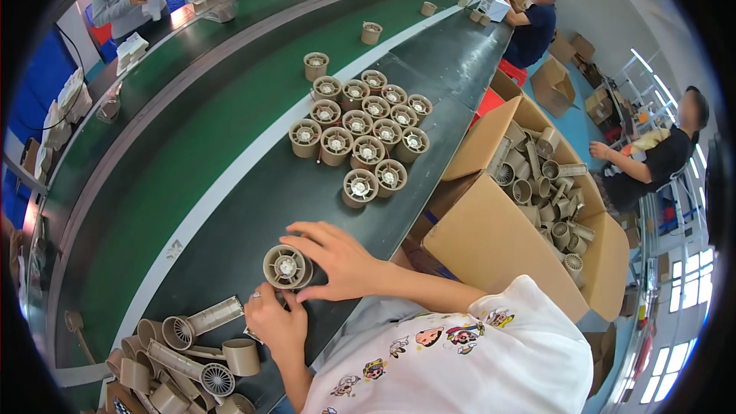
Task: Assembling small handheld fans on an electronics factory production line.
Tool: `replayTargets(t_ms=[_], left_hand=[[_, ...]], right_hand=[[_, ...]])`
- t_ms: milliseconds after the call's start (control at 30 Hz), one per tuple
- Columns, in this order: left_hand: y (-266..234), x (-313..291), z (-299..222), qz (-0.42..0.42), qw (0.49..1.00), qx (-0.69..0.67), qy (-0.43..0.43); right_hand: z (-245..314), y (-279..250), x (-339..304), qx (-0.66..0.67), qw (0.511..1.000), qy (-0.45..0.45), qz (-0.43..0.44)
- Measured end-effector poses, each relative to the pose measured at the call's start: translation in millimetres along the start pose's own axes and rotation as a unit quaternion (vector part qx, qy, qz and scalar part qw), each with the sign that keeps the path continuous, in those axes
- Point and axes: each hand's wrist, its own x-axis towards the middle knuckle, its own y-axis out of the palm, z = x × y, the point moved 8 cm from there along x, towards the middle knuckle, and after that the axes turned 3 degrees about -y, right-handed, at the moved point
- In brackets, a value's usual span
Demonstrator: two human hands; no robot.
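Note:
A beige round fan housing (285, 267), with a spoked ring and a pale hub in its mouth, stands upright over the dark worktop in front of me. My right hand (341, 261) curves around its right side, fingers at the far edge and thumb at the near edge. From below, my left hand (277, 320) pinches the housing's near side, a ring on one finger. Behind my left hand lies a long beige handle piece (217, 314) with a round grille end. Farther off, several similar fan housings (368, 151) stand in a cluster, hubs facing up.
Loose beige shells (170, 399) are heaped at the lower left. An open cardboard box (491, 241) full of beige parts stands on my right. The green conveyor (230, 126) curves along the left, carrying a few housings. Co-workers are at the far end, far left and right.

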Motion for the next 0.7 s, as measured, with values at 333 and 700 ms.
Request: replayTargets(t_ms=[333,700], left_hand=[[6.4,-3.8,4.6,0.03,0.999,0.0,0.034],[3.9,10.0,9.8,0.003,0.997,-0.03,0.071]], right_hand=[[4.7,31.7,13.5,0.093,0.993,-0.013,0.068],[-29.9,60.7,30.4,0.413,0.883,0.024,0.221]])
